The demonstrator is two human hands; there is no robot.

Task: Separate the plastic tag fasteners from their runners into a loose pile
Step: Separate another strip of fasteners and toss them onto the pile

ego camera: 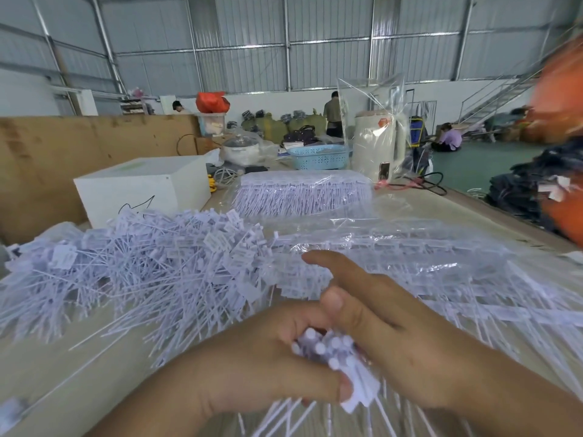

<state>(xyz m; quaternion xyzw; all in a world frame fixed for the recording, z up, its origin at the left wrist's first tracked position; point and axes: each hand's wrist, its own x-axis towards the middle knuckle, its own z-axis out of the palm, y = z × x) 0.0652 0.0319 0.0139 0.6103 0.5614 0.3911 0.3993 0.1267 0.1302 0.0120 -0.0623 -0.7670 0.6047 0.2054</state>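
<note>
My left hand grips a bunch of white plastic tag fasteners near the table's front edge, their round ends pointing up at me. My right hand lies against the same bunch from the right, thumb on top and forefinger stretched out toward the far side. A big loose pile of separated fasteners spreads across the left of the table. Fasteners still on their runners lie under clear plastic wrap at the right.
Another wrapped stack of fasteners sits further back, beside a white box. Behind them stand a blue basket, a cream kettle in a clear bag and a black cable. People work in the far hall.
</note>
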